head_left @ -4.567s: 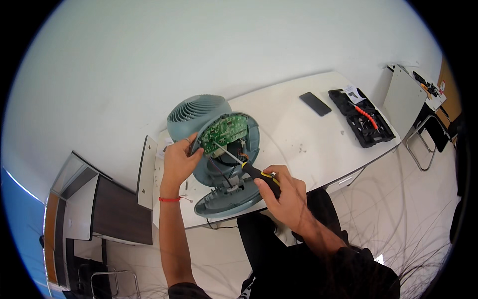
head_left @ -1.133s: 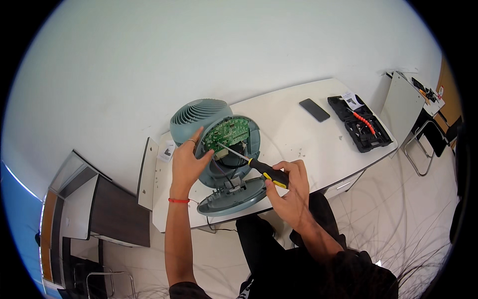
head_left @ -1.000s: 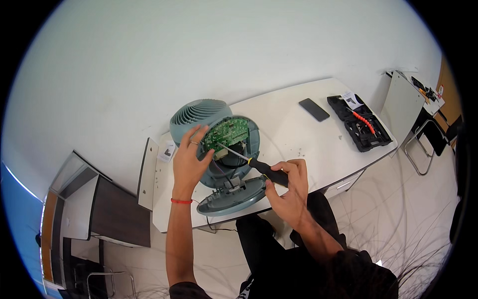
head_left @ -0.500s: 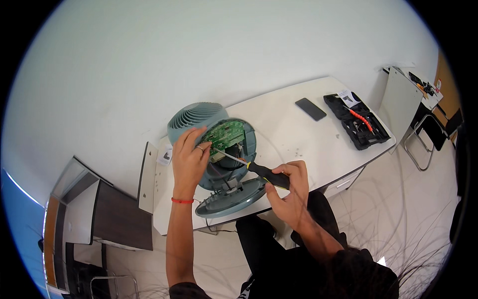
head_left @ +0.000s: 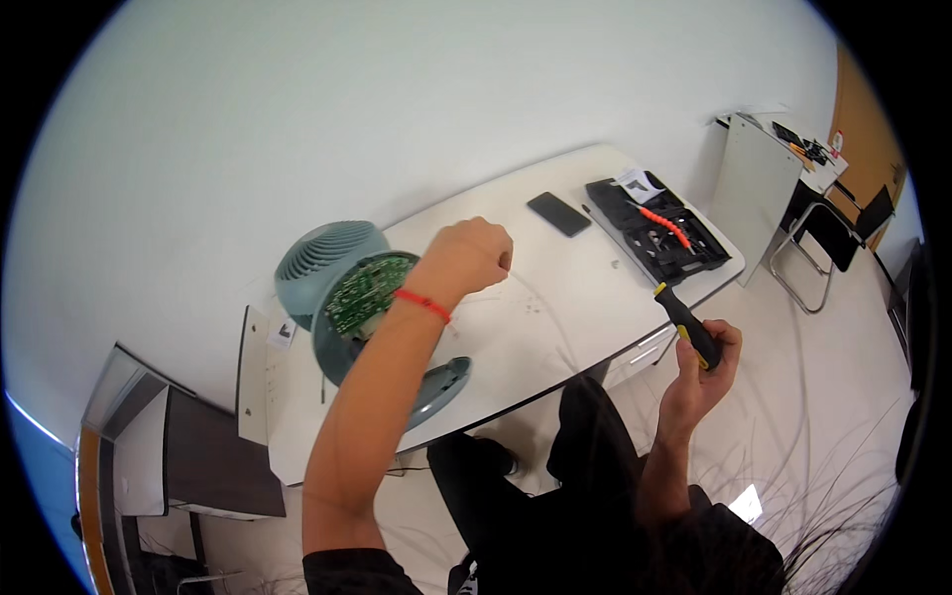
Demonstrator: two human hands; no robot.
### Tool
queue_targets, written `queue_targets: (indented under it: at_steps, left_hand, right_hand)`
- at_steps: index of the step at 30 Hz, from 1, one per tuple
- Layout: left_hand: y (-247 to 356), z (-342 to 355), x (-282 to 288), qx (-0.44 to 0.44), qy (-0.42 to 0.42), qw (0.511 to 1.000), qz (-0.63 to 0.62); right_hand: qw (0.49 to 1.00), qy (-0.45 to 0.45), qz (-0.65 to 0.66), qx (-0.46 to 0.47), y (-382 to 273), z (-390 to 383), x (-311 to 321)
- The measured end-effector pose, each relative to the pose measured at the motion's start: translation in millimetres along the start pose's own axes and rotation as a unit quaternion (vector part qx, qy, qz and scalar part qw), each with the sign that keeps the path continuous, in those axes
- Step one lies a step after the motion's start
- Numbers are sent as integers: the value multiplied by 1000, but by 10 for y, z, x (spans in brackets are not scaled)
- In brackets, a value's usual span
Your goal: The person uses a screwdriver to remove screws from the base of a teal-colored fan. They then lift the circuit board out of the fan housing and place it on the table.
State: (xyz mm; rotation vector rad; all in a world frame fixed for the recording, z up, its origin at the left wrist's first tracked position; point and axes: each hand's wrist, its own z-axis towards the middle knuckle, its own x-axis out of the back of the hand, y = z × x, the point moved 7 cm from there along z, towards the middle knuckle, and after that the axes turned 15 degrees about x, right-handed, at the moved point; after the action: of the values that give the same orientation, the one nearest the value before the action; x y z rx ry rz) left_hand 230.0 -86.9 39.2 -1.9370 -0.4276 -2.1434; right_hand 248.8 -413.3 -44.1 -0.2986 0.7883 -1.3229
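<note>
A grey-green round-headed fan (head_left: pixel 332 253) lies on the left of the white table with its base housing open. The green circuit board (head_left: pixel 365 294) shows inside the base, partly behind my left forearm. A loose grey-green curved cover (head_left: pixel 441 389) sits at the near side of the base, also half hidden by that arm. My left hand (head_left: pixel 466 256) is over the table right of the fan, fingers curled together; anything in them is hidden. Beyond the table's front edge, my right hand (head_left: pixel 702 385) grips a black and yellow screwdriver (head_left: pixel 686 325), its shaft toward the tool case.
At the table's right end lies an open black tool case (head_left: pixel 659 233) with an orange-red flexible shaft (head_left: pixel 664 226) and a paper leaflet (head_left: pixel 638 185). A black phone (head_left: pixel 558 213) is left of it. Small bits (head_left: pixel 534 305) dot the tabletop. A chair (head_left: pixel 828 238) stands farther right.
My left hand has left the circuit board and moved right over the table. The right hand has drawn the screwdriver away from the fan to the right. The view has shifted too.
</note>
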Motion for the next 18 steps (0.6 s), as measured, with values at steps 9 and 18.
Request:
queue_targets:
  at_steps: [9, 18]
  left_hand:
    - [-22, 655, -1695, 60, -81, 985, 139]
    - [-465, 579, -1399, 85, -186, 977, 54]
  right_hand:
    - [998, 3, -64, 18, 174, 217, 708]
    - [997, -52, 16, -48, 264, 57, 396]
